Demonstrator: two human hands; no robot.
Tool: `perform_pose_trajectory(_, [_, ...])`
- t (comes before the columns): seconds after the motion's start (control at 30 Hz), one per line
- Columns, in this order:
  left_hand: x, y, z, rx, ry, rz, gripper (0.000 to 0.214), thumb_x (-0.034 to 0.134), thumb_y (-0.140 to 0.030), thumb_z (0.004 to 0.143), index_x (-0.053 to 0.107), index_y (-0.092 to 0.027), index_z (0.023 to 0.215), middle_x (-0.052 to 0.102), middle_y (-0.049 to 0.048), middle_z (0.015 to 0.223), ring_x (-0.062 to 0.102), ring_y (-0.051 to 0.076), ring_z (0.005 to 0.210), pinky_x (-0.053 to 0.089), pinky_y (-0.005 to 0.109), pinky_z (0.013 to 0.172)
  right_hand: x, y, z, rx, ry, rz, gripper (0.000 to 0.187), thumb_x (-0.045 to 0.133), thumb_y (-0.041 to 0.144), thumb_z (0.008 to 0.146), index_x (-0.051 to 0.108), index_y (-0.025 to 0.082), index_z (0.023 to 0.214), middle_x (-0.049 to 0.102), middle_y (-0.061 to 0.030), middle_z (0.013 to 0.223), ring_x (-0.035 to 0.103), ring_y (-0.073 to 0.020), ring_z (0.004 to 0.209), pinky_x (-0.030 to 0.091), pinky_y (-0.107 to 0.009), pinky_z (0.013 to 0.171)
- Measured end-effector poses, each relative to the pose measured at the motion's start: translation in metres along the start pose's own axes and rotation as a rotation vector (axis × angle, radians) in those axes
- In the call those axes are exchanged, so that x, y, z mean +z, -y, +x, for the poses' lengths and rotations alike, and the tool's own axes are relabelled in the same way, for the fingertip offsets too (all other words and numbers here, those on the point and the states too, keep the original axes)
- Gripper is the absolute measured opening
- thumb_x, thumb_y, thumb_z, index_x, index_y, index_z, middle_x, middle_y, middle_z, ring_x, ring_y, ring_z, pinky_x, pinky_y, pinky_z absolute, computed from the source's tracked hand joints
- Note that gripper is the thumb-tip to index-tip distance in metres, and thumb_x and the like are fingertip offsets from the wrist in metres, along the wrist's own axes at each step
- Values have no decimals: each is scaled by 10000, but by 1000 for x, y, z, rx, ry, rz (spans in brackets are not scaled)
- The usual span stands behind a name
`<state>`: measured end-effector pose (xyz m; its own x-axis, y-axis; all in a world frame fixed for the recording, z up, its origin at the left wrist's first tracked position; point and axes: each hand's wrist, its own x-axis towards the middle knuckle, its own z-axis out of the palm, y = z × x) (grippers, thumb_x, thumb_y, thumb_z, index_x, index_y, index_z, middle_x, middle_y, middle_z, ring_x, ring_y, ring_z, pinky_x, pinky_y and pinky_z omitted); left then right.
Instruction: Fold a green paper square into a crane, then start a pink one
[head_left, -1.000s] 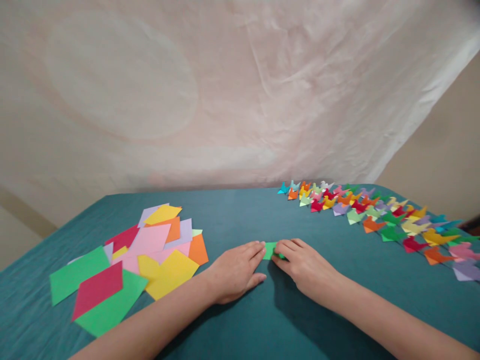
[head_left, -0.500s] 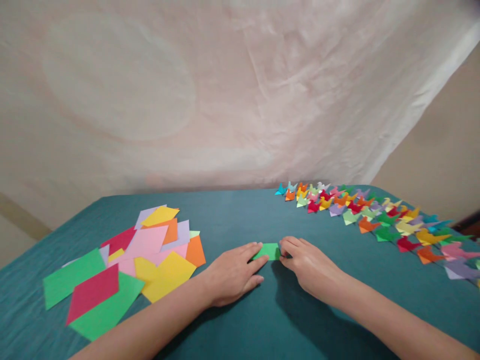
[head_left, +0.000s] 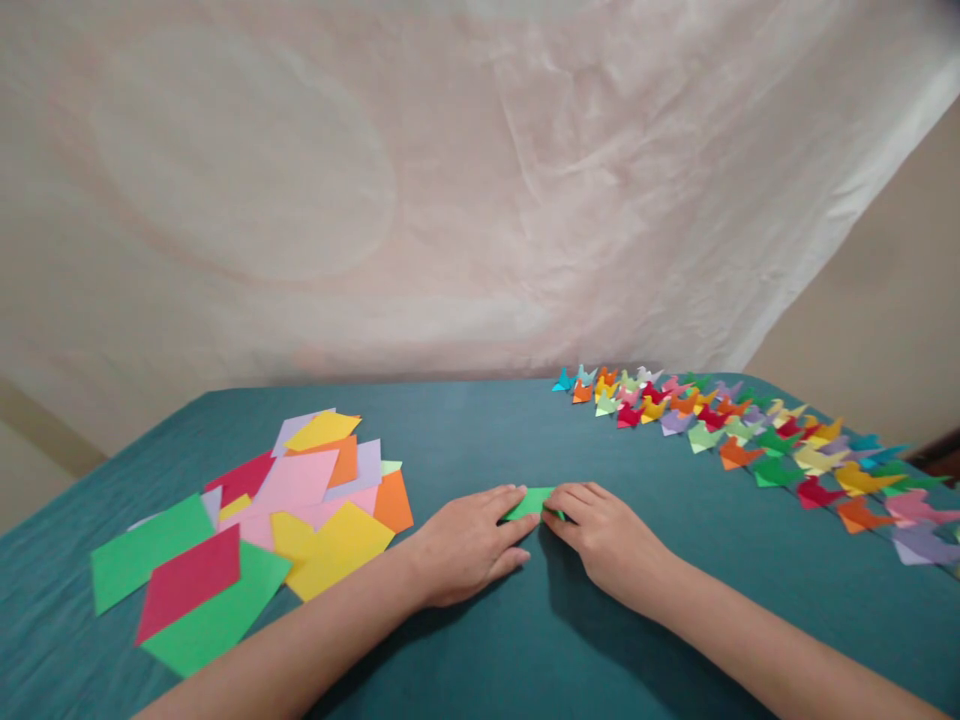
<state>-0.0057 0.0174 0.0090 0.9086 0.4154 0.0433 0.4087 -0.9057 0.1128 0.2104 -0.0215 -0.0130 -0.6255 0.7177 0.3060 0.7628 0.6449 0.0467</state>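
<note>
1. Fingers, head view: my left hand spread, pressing the green paper onto the cloth; my right hand pinched on its right end.
2. Risk — left pressure slips, paper could skew; uneven right pull could crease it crooked.

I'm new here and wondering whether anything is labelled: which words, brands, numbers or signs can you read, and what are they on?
There are none: no readable text shows on the small green paper, the loose paper sheets, the paper birds, the tablecloth or the backdrop, which bears only a faint round outline.
</note>
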Motion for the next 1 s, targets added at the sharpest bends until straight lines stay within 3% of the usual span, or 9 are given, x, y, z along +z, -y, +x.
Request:
perform_pose_trajectory(0.2, [-1, 1, -1, -42, -5, 45, 400, 399, -395, 911, 501, -182, 1234, 458, 125, 1329, 439, 265, 1211, 357, 395, 1004, -3, 1, 4, 2, 48, -36, 163, 544, 98, 827, 660, 144, 932, 623, -89, 918, 534, -216, 889, 418, -338, 739])
perform_pose_trajectory(0.53, [-18, -2, -8, -118, 14, 108, 304, 464, -354, 886, 656, -151, 1005, 559, 125, 1220, 496, 267, 1147, 382, 398, 967, -4, 1, 5, -9, 47, -60, 137, 545, 103, 831, 669, 135, 878, 628, -94, 906, 551, -220, 873, 430, -333, 704])
perform_pose_trajectory(0.8, [-17, 0, -9, -103, -5, 61, 293, 473, -317, 868, 670, -117, 954, 595, 164, 1158, 565, 290, 1053, 435, 404, 903, -5, -4, 1, 14, 51, -45, 190, 533, 74, 812, 693, 140, 890, 644, -119, 1038, 556, -257, 972, 468, -369, 769])
perform_pose_trajectory(1.0, [-22, 2, -9, -63, -3, 65, 287, 486, -334, 865, 677, -120, 874, 648, 149, 1051, 611, 267, 961, 463, 368, 852, -3, -16, -3, 47, 85, 81, 276, 518, 53, 782, 709, 196, 921, 667, -73, 1046, 563, -243, 991, 469, -372, 813])
